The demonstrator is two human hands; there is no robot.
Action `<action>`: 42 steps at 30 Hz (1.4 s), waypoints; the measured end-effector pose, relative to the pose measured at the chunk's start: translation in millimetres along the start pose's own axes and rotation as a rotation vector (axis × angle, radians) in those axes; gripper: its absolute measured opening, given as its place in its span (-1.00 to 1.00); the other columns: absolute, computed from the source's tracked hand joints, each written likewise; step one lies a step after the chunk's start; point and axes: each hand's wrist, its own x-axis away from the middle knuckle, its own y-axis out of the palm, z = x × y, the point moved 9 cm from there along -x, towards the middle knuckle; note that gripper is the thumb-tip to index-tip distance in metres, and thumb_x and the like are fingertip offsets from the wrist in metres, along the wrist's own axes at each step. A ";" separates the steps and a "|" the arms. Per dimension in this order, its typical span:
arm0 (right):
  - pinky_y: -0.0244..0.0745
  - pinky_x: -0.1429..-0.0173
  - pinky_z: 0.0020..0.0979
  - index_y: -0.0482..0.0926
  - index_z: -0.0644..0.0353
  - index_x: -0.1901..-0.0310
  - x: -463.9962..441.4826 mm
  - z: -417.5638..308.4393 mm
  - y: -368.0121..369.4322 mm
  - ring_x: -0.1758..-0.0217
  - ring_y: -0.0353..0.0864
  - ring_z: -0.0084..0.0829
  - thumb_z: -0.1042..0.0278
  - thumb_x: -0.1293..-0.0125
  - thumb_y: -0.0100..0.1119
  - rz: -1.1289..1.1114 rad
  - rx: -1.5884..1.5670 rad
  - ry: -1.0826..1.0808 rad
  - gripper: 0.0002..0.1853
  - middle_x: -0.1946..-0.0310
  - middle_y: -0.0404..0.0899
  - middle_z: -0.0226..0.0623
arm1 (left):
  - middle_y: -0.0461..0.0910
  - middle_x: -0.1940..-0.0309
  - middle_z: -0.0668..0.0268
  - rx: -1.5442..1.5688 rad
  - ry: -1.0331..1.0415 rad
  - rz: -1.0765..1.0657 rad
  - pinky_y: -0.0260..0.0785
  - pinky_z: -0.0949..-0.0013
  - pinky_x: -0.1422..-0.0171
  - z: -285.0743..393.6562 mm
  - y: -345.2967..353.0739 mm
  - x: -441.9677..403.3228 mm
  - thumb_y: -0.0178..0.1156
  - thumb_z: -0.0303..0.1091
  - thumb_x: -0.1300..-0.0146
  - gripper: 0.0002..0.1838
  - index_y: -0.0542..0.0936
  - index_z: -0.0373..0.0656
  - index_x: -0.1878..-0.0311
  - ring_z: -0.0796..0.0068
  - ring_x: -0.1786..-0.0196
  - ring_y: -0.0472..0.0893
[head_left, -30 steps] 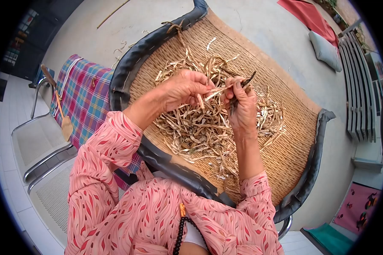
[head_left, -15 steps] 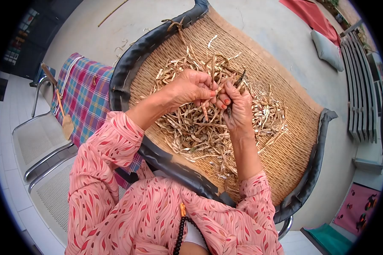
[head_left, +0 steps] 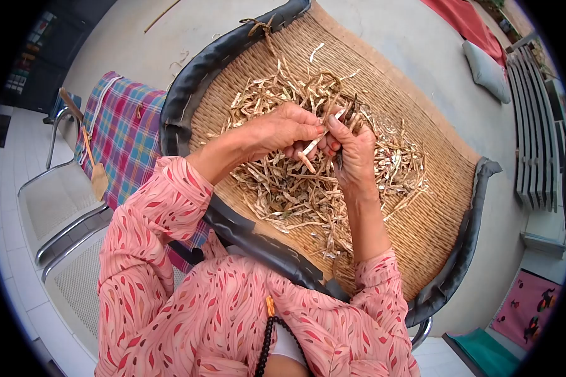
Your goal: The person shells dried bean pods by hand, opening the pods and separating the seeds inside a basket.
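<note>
Over a heap of dry pods point(head_left: 295, 188) on a woven tray with a dark padded rim point(head_left: 226, 217), both hands are held close together. My left hand point(head_left: 289, 131) pinches a pale dry pod point(head_left: 310, 148), whose lower end sticks out below the fingers. Closed around several darker pods point(head_left: 349, 107) is my right hand point(head_left: 353, 147), its thumb and fingertips meeting the pale pod too. The fingers hide part of what they hold.
Metal chairs point(head_left: 60, 201) stand at the left, beside a checked cloth point(head_left: 129, 119) and a wooden paddle point(head_left: 99, 179). At the right are a grey cushion point(head_left: 487, 72), stacked slatted pieces point(head_left: 534, 125) and a red cloth point(head_left: 468, 25).
My hands have come closer together. The pale pod between them now points down and to the left, and the dark tip above my right hand has dropped lower.
</note>
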 end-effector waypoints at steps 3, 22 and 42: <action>0.20 0.59 -0.67 0.52 0.26 0.30 3.4 -1.5 5.7 0.66 0.36 -0.71 0.37 -0.16 0.27 -0.037 0.079 0.020 -0.83 0.59 0.52 -0.46 | 0.54 0.57 0.46 -0.018 0.005 -0.013 0.19 0.67 0.54 -4.3 -0.8 -2.5 0.07 -0.17 -0.31 -0.71 0.58 -0.17 0.40 0.76 0.58 0.43; 0.21 0.58 -0.62 0.46 0.22 0.34 6.4 -43.5 -20.9 0.65 0.31 -0.65 0.38 -0.22 0.22 0.258 0.044 -0.352 -0.86 0.64 0.40 -0.45 | 0.61 0.30 0.06 0.546 -0.048 0.006 0.41 0.64 0.46 -7.7 -4.3 -1.6 0.10 -0.40 -0.26 -0.81 0.45 -0.28 0.11 0.59 0.45 0.59; 0.17 0.59 -0.66 0.46 0.23 0.35 12.2 -57.3 -9.2 0.65 0.30 -0.71 0.33 -0.24 0.21 0.217 0.316 -0.424 -0.83 0.65 0.40 -0.50 | 0.61 0.46 0.18 0.307 -0.019 0.139 0.47 0.63 0.49 2.5 -16.1 3.3 0.12 -0.35 -0.27 -0.84 0.51 -0.28 0.24 0.59 0.50 0.61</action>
